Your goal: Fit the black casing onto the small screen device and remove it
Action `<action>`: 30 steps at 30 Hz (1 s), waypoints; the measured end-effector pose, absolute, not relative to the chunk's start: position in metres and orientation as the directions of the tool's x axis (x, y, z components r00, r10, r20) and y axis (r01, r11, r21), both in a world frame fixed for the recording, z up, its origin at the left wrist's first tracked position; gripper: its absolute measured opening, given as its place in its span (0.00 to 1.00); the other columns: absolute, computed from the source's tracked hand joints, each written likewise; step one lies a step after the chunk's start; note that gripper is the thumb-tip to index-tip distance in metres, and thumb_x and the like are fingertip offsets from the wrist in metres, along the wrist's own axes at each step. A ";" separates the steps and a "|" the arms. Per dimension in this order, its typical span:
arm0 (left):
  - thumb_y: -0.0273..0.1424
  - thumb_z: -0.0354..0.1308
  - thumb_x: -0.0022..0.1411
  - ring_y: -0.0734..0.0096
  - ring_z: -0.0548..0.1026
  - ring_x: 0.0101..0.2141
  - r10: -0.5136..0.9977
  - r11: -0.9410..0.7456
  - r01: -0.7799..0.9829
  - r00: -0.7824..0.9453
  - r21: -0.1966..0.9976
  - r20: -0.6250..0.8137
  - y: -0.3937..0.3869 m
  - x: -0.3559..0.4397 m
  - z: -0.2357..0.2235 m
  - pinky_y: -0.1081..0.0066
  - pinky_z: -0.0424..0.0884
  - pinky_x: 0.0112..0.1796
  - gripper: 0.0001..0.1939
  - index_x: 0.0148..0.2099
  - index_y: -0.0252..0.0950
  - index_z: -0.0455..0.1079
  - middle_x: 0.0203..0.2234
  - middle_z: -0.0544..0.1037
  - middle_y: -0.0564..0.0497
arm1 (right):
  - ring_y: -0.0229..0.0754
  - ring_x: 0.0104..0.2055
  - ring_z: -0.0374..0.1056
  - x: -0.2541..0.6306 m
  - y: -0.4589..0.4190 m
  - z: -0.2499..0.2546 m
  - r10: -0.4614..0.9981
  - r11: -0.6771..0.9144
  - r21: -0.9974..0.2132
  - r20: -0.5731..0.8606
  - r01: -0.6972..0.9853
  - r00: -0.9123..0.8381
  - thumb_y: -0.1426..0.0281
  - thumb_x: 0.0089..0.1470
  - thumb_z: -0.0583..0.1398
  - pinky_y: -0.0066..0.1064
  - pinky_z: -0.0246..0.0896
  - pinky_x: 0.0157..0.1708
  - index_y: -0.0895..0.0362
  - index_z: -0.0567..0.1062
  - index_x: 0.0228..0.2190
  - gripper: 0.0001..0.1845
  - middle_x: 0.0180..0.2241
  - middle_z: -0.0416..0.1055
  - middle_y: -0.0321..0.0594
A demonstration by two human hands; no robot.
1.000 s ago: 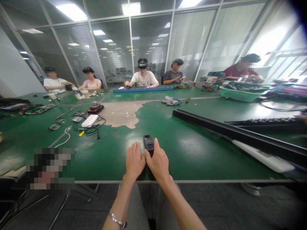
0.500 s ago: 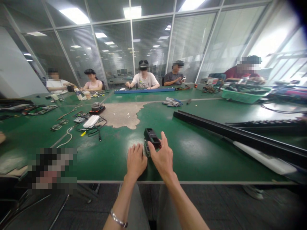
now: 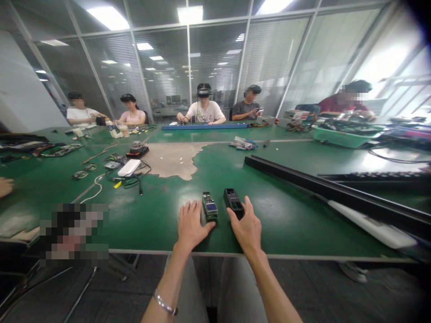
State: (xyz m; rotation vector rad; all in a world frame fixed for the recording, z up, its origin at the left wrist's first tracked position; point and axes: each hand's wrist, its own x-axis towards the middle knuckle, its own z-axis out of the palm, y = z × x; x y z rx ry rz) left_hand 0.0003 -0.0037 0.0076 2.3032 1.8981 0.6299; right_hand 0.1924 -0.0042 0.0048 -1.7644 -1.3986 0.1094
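A small circuit board point(image 3: 210, 208) with a dark blue display and green parts lies on the green table near its front edge. Beside it, on the left, is my left hand point(image 3: 191, 225), its fingers stretched out flat and its thumb at the board's near end; whether it touches the board I cannot tell. My right hand point(image 3: 248, 227) grips a black plastic casing point(image 3: 233, 202) with cut-out openings, thumb on its near left and fingers along its right side. A strip of table separates the casing from the board.
Long black rails point(image 3: 303, 186) and a white bar point(image 3: 372, 225) lie to the right. Left of middle sit a white device point(image 3: 129, 168), cables and electronic parts. A green basket point(image 3: 346, 138) stands back right. Several people sit across the table.
The black casing has come away from above the circuit board and moved right in my right hand. The board's display now shows. My left hand's thumb has spread outward.
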 end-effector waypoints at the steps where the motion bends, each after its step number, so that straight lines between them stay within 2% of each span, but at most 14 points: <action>1: 0.55 0.56 0.58 0.47 0.53 0.65 0.956 -0.222 0.920 0.141 0.322 0.256 -0.003 0.000 0.008 0.50 0.44 0.64 0.42 0.67 0.37 0.57 0.65 0.61 0.43 | 0.56 0.48 0.73 0.192 -0.005 0.004 0.832 -0.002 -0.650 0.420 0.760 0.361 0.55 0.56 0.57 0.43 0.64 0.46 0.63 0.54 0.64 0.42 0.51 0.73 0.53; 9: 0.49 0.55 0.62 0.49 0.55 0.65 0.953 -0.232 0.920 0.149 0.315 0.266 -0.003 0.001 0.009 0.49 0.47 0.63 0.31 0.64 0.44 0.62 0.64 0.61 0.45 | 0.55 0.47 0.72 0.190 -0.007 -0.002 0.836 -0.010 -0.566 0.447 0.824 0.317 0.54 0.57 0.54 0.44 0.64 0.46 0.65 0.53 0.64 0.42 0.50 0.73 0.56; 14: 0.49 0.55 0.62 0.48 0.55 0.65 0.953 -0.229 0.921 0.147 0.316 0.263 -0.003 0.002 0.009 0.49 0.47 0.63 0.31 0.63 0.40 0.63 0.64 0.62 0.43 | 0.57 0.51 0.67 0.191 -0.006 -0.008 0.812 0.019 -0.509 0.510 0.861 0.283 0.52 0.56 0.56 0.46 0.63 0.50 0.67 0.52 0.64 0.45 0.55 0.67 0.60; 20: 0.48 0.55 0.62 0.48 0.55 0.65 0.959 -0.221 0.922 0.146 0.319 0.241 -0.002 0.002 0.011 0.47 0.48 0.63 0.29 0.63 0.44 0.63 0.64 0.62 0.45 | 0.56 0.56 0.63 0.190 -0.006 -0.006 0.774 0.088 -0.532 0.568 0.842 0.278 0.53 0.58 0.54 0.49 0.60 0.54 0.65 0.52 0.65 0.42 0.58 0.64 0.59; 30: 0.46 0.56 0.62 0.47 0.56 0.64 0.955 -0.228 0.917 0.146 0.327 0.258 -0.004 0.001 0.014 0.46 0.50 0.62 0.28 0.62 0.46 0.64 0.64 0.62 0.45 | 0.56 0.52 0.68 0.190 -0.008 -0.006 0.816 0.057 -0.545 0.508 0.837 0.275 0.56 0.59 0.53 0.46 0.64 0.50 0.66 0.55 0.64 0.39 0.56 0.67 0.58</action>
